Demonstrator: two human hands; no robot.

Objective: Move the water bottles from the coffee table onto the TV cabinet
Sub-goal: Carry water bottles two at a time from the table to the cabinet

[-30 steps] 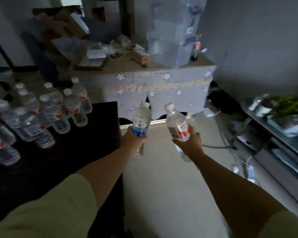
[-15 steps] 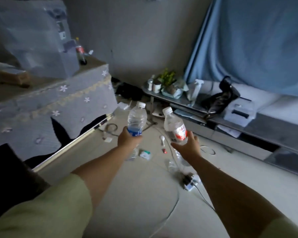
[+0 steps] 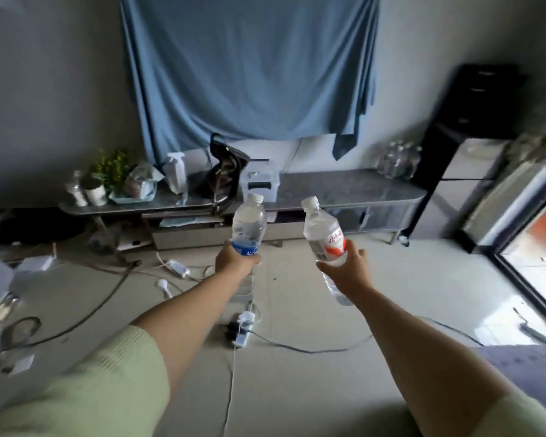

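Each hand grasps one clear plastic bottle around its middle, upright for carrying: the left hand (image 3: 235, 259) clasps the blue-labelled bottle (image 3: 248, 227), the right hand (image 3: 347, 269) the red-labelled bottle (image 3: 323, 233) tilted toward eleven o'clock, both short of the long grey TV cabinet (image 3: 344, 187) at twelve o'clock.

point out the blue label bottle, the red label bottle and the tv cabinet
blue label bottle (image 3: 249, 223): head view, clear upper body
red label bottle (image 3: 321, 227): head view, clear shoulder
tv cabinet (image 3: 338, 186): head view, bare top
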